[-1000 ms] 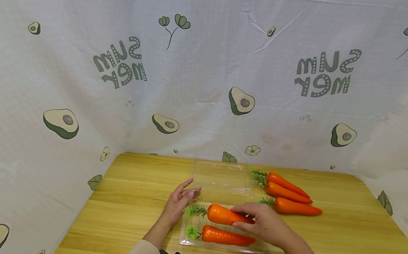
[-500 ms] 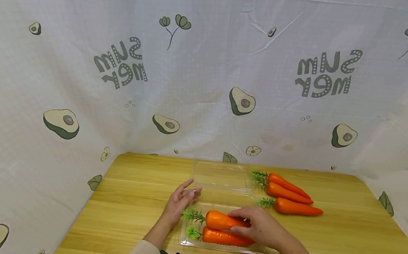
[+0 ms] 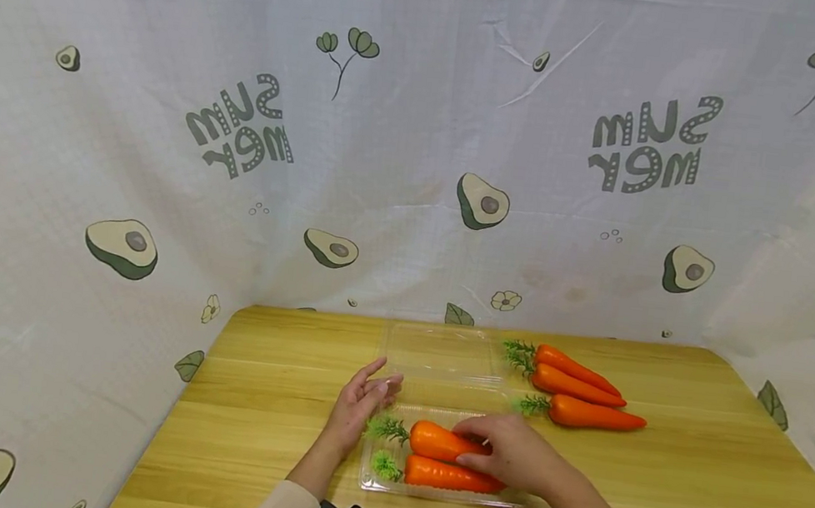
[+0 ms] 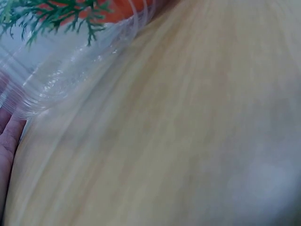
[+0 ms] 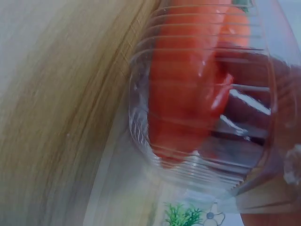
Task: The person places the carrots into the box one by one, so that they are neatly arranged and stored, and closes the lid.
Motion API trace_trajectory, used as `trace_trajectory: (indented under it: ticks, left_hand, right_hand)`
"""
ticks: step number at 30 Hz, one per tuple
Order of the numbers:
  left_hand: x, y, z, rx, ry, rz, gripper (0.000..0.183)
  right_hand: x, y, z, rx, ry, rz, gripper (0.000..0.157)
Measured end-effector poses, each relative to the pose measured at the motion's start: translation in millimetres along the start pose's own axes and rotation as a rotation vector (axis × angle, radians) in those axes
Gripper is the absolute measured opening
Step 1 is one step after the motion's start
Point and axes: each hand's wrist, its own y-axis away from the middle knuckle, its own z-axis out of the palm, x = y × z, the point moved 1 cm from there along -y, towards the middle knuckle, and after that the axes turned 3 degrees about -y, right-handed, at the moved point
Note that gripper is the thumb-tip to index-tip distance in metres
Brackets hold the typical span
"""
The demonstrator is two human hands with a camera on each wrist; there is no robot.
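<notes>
An orange carrot with green leaves (image 3: 434, 440) lies over the clear plastic box (image 3: 369, 484), its thinner end pinched between the thumb and fingers of my right hand (image 3: 516, 457). Another carrot (image 3: 450, 475) rests along the near side of the box, right beside it. Through the ribbed wall in the right wrist view, a carrot (image 5: 181, 84) shows inside. My left hand (image 3: 352, 411) stays at the box's left end with loosely extended fingers; whether it touches the wall is hard to tell. The left wrist view catches green leaves (image 4: 61, 16) at that end.
The box's transparent lid (image 3: 442, 350) is folded back towards the curtain (image 3: 405, 145). On the wooden table (image 3: 276, 348), right of the lid, lie several more carrots (image 3: 596, 415), their leaves pointing left.
My right hand has brought the held carrot nearer to me, close against the front carrot, and shifted slightly left. My left hand has stayed in place.
</notes>
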Motion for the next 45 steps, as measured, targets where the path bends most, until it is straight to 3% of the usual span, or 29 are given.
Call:
trace_trajectory:
  ticks: [17,28,34,45]
  left_hand:
    - [-2.7,-1.9,-1.2,-0.005,-0.005,0.004,0.059]
    - [-1.5,-1.9,-1.2,-0.002,-0.033,0.010,0.058]
    - [1.1,-2.7,-3.4,0.006,-0.045,0.010,0.058]
    - [2.5,-1.4,-2.2,-0.001,-0.040,-0.002,0.058]
  right_hand:
    - [-2,-4,7.1,-0.016,0.111,0.006,0.024]
    - [-1,-3,1.5,-0.026,0.024,-0.003,0.022]
    - [-1,0,-9.6,-0.026,-0.103,0.076,0.033]
    - [15,20,-44.2,0.213,-0.210,0.135,0.027]
